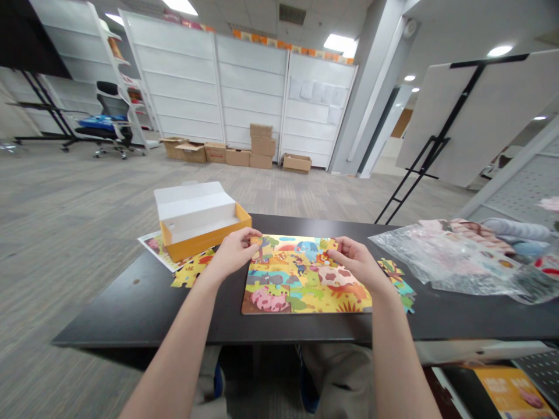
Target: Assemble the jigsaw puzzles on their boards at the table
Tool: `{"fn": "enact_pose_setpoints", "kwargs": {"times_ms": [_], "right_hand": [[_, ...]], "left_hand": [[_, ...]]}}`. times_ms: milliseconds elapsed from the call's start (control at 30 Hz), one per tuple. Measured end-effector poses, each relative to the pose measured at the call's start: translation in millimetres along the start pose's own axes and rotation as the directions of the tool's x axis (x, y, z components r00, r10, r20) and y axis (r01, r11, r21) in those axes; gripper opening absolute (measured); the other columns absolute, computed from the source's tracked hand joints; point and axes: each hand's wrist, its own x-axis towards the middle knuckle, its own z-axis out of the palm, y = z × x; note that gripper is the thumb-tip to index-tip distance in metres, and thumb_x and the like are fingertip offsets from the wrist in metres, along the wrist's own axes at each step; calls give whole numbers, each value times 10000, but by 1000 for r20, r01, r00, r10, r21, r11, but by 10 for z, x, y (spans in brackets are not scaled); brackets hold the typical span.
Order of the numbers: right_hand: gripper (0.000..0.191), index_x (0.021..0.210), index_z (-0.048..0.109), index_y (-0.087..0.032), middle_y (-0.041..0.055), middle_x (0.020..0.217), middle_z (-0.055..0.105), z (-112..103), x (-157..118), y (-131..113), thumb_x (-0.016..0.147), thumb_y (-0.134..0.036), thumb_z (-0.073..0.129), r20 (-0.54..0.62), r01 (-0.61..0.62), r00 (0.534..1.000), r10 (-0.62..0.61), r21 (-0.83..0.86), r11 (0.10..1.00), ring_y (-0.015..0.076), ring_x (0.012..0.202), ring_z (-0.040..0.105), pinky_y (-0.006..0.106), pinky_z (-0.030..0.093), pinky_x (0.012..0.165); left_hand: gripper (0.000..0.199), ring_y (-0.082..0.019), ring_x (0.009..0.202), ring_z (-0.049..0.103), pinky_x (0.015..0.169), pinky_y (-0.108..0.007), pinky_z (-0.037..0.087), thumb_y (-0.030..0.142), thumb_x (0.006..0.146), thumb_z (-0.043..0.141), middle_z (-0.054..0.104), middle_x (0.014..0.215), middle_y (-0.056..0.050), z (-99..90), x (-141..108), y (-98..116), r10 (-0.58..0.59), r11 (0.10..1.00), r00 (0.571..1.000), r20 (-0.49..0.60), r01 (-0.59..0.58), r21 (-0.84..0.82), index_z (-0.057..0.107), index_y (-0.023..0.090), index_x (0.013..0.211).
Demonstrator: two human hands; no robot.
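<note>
A colourful animal jigsaw puzzle (301, 279) lies on the black table, its pieces joined into a rectangle. At its far left corner my left hand (238, 250) is closed, thumb and fingers pinching the edge. My right hand (356, 259) is closed at the far right corner, its thumb on the puzzle's face and the fingers behind the edge. Whether either hand grips a single loose piece there, I cannot tell. My right hand and forearm hide the puzzle's right edge. Loose puzzle pieces (188, 273) lie left of my left forearm, and more pieces (404, 291) sit beyond my right wrist.
An open yellow box (207, 235) with a white lid stands at the back left, on a printed picture sheet (157, 249). Clear plastic bags (463, 262) with soft goods cover the table's right side. An open drawer with boxes (502, 387) is below right.
</note>
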Motion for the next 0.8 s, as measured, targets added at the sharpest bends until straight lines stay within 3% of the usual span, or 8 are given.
{"fn": "enact_pose_setpoints", "kwargs": {"times_ms": [100,233,367,467,600,800], "right_hand": [[360,913,598,-201,-48,705,488,20,-1,-26,819,-515,746,-6,13,1000,-13,-8,1000,102,602,461,235,348,527],[385,906,609,-187,-50,693,474,41,-18,-86,802,-531,748,-18,7,1000,-8,-33,999,103,603,474,236,355,530],[397,907,604,-193,-44,705,478,53,-38,-139,794,-549,739,-28,-28,999,27,-59,998,109,607,479,225,349,494],[395,909,600,-196,-30,722,499,65,-46,-173,794,-550,731,-29,-60,998,57,-93,994,123,642,505,217,359,481],[404,874,581,-199,-25,706,510,75,-45,-194,794,-571,716,-19,-61,998,59,-123,990,124,635,501,213,354,470],[404,836,556,-206,-23,702,520,76,-50,-203,799,-580,704,-14,-74,997,73,-148,986,119,617,477,217,344,471]], "left_hand": [[374,-217,760,710,715,-339,560,428,699,725,743,927,-104,0,-1,-6,-17,999,1000,11,18,-41,666,147,939],[406,-216,740,712,692,-334,566,447,644,791,718,806,-63,-9,-10,14,-50,988,999,2,50,-149,596,165,861],[552,-171,685,691,656,-284,542,357,621,808,661,750,31,-31,-44,72,-81,969,995,-50,67,-236,564,185,1085],[571,-156,689,675,660,-272,531,334,663,772,673,782,20,-39,-58,81,-45,980,999,-21,40,-197,620,184,1193],[463,-192,762,693,697,-304,546,444,695,766,740,874,-63,-31,-37,41,-57,976,998,17,60,-209,732,149,1051],[478,-199,743,689,637,-282,526,525,607,827,776,849,-90,-36,-20,61,-145,963,989,-33,133,-235,773,149,898]]}}
